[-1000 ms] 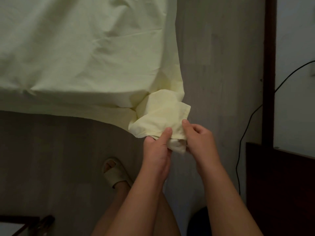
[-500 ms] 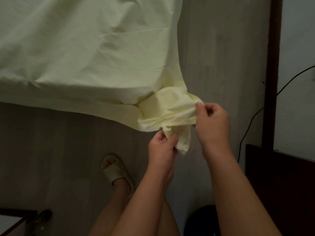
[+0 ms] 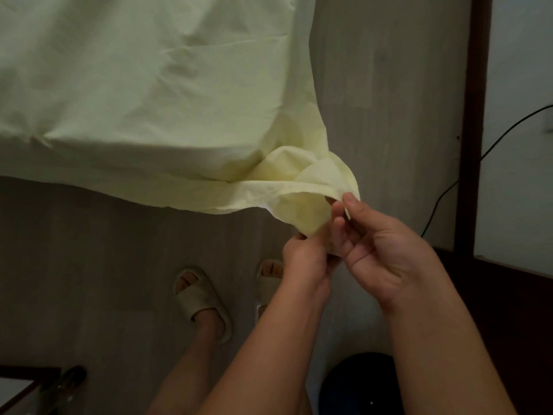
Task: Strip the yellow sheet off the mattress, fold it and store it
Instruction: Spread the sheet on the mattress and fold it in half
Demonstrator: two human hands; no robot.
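Down by your feet, pale sandals (image 3: pixel 201 298) stand on the grey floor (image 3: pixel 89 265), and a dark round thing (image 3: pixel 359 384) that I cannot identify sits low on your right. Just above them your two hands meet at the bed's near right corner. Your left hand (image 3: pixel 305 260) has its fingers curled round the lower bunch of cloth, and your right hand (image 3: pixel 386 253) pinches the hem between thumb and fingertips, palm turned toward you. What they hold is the corner (image 3: pixel 299 202) of the yellow sheet (image 3: pixel 149 85), drawn out into a loose pocket that hangs clear of the bed's edge. Beyond it the sheet lies spread and creased over the mattress, hiding it completely. I judge that you are at the stripping step, with this one corner coming free and nothing folded yet. The next move calls for keeping both grips and drawing the pocket toward you so the cloth peels back along the edges. After that, the other corners need freeing. Whether the hem is elastic I cannot tell, so pull evenly. Farther right, a black cable (image 3: pixel 440 199) hangs down the wall beside a dark wooden post (image 3: pixel 472 115); keep the cloth off it.
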